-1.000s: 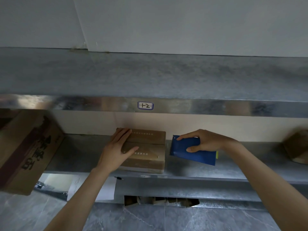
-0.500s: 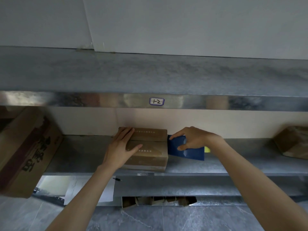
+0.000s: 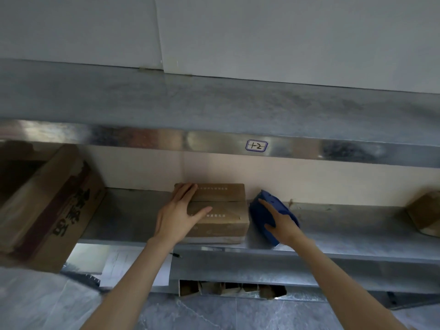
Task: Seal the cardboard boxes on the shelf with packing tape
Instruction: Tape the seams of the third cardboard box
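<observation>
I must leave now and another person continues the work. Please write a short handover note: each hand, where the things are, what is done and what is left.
Left hand: flat on top of the small box, fingers straight, holding it down.
Right hand: holds the blue tool, probably the tape dispenser, just right of the small box.
Things: the small box stands on the shelf with its flaps closed. A large box is at the left and another box at the far right.
Done: flaps down. I cannot tell if there is tape on the seam.
Left: tape the seam, then the other boxes.
</observation>
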Available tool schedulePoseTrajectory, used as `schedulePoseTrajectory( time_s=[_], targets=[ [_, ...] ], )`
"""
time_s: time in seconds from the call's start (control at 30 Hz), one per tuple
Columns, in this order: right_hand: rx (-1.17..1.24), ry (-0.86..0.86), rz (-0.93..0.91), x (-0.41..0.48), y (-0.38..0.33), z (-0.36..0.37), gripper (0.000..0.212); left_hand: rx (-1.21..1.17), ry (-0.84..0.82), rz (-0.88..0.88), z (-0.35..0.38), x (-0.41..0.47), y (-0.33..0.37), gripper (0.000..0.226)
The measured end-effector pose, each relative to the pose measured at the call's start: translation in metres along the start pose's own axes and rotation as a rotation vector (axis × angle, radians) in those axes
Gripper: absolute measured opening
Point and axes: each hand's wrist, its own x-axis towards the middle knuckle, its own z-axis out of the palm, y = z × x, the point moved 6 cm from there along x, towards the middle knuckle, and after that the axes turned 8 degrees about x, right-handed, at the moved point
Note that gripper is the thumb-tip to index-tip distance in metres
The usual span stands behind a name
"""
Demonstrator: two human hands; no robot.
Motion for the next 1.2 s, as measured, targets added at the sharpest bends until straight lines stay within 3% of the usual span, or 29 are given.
schedulePoseTrajectory(
  time_s=[0.43,0.53,0.63,0.8,0.93,1.03,1.2],
  targets=[
    [-0.015,0.027,-0.009,-0.004,-0.006,-0.007,0.082,-0.082,0.025,0.005,0.004,-0.002,0.001,0.102],
    [-0.097,0.087,0.013,-0.009,-0.010,-0.022,0.070,-0.132,-0.053,0.001,0.006,-0.002,-0.003,0.109],
    [-0.226,0.251,-0.001,-0.012,-0.023,-0.044,0.063,-0.145,-0.072,0.016,0.008,-0.002,-0.005,0.111],
    [0.292,0.353,-0.170,-0.008,-0.059,-0.045,0.046,-0.175,-0.052,0.002,0.006,0.000,-0.006,0.112],
    [0.600,0.249,-0.249,-0.006,-0.102,-0.019,0.049,-0.239,-0.023,-0.022,0.004,0.000,-0.008,0.116],
    [0.685,0.142,-0.269,-0.007,-0.119,0.005,0.062,-0.357,0.007,-0.042,0.007,-0.004,-0.009,0.115],
    [0.692,0.201,-0.258,-0.002,-0.116,0.011,0.068,-0.400,0.002,-0.050,0.015,-0.001,-0.013,0.114]
  ],
)
